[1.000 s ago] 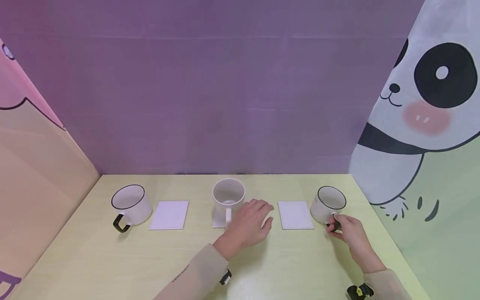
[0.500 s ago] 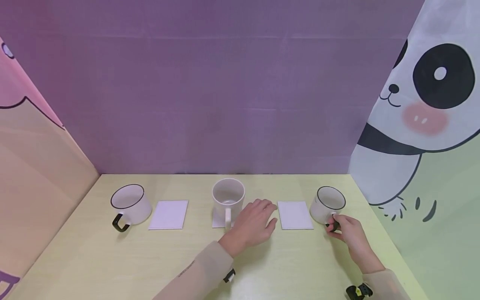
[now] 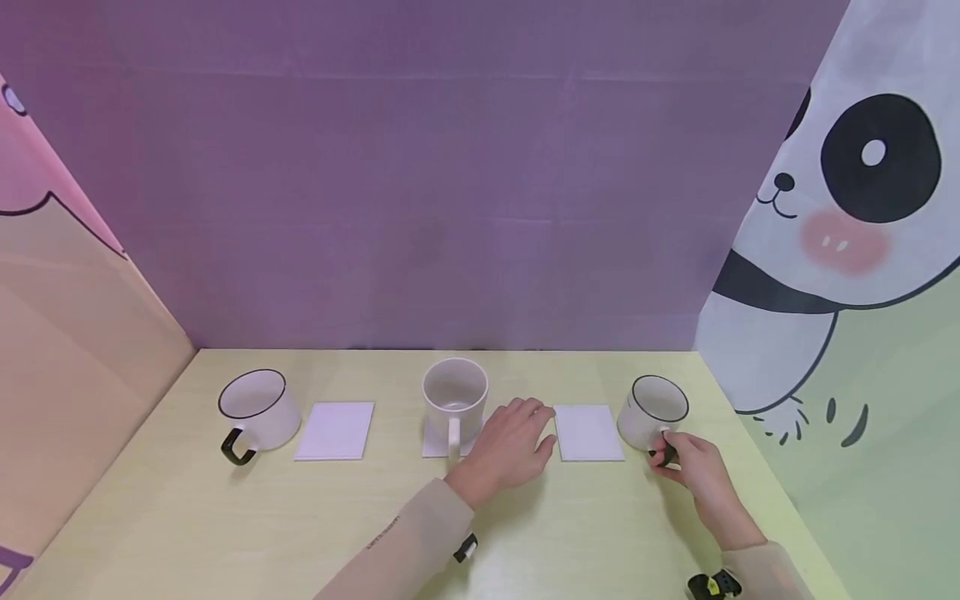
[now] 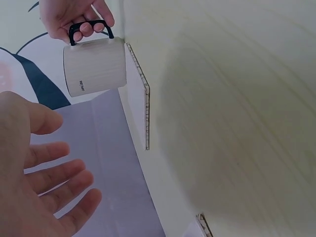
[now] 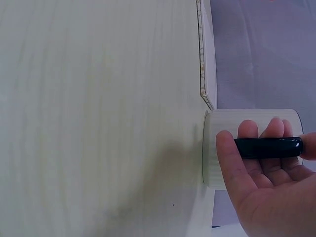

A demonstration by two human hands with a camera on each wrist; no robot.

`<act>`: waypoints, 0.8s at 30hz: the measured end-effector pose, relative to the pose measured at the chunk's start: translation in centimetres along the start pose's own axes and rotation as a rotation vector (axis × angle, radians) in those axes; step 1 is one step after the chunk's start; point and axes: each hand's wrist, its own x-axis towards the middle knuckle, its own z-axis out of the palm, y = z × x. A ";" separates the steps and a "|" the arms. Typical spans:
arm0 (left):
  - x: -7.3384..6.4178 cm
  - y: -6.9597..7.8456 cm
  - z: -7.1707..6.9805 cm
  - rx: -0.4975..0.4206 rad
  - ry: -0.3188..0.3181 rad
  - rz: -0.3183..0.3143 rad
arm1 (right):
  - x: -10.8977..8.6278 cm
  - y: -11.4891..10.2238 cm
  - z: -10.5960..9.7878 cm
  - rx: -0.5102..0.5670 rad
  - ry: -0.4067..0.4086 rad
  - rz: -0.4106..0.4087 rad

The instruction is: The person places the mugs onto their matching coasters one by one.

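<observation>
My right hand (image 3: 701, 479) holds the black handle (image 5: 269, 147) of a white mug (image 3: 643, 419) with a dark rim, its fingers curled round that handle. This mug stands upright on the table just right of a white square coaster (image 3: 590, 433). Over the table, my left hand (image 3: 506, 454) has relaxed, spread fingers and nothing in them. Its fingertips reach the left edge of that coaster in the head view. Beside it a plain white mug (image 3: 453, 408) stands on the middle coaster (image 3: 433, 443), handle toward me; the hand partly covers that coaster.
At the left stands another white mug (image 3: 273, 421) with a dark rim and black handle, next to a white coaster (image 3: 335, 431). A purple cloth (image 3: 450, 208) hangs behind the table (image 3: 262, 533), and a panda-printed panel (image 3: 795, 358) borders the right side.
My left hand has slid slightly to the right, closer to the right coaster. The right hand keeps its hold on the mug handle, and the mugs stay in place.
</observation>
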 end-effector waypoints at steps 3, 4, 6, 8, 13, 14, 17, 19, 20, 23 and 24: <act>0.1 0.0 0.0 -0.011 -0.010 0.001 | 0.0 0.1 0.1 0.000 0.003 0.001; 0.2 0.0 0.0 -0.016 -0.011 0.003 | 0.0 0.2 0.1 -0.001 0.005 0.001; 0.2 0.1 0.1 -0.025 -0.012 0.007 | 0.1 0.2 0.1 -0.001 0.006 -0.001; 0.3 0.1 0.3 -0.032 -0.016 0.011 | 0.0 0.2 0.1 -0.004 0.005 -0.001; 0.6 0.2 0.8 -0.036 -0.028 0.005 | -0.1 0.3 0.0 -0.016 -0.001 0.000; 0.7 0.2 1.0 -0.035 -0.029 0.003 | -0.1 0.3 0.0 -0.016 -0.001 -0.001; 0.9 0.2 1.2 -0.041 -0.031 -0.005 | -0.1 0.3 0.0 -0.013 0.004 -0.005; 1.0 0.2 1.4 -0.046 -0.038 -0.014 | -0.1 0.3 0.0 -0.010 0.005 -0.006; 1.1 0.1 1.5 -0.049 -0.040 -0.018 | -0.1 0.3 0.0 -0.011 0.006 -0.005; 1.3 -0.1 1.8 -0.053 -0.053 -0.033 | -0.1 0.2 0.0 -0.012 0.004 -0.005; 1.4 -0.1 1.9 -0.053 -0.058 -0.038 | -0.1 0.2 0.0 -0.013 0.000 -0.005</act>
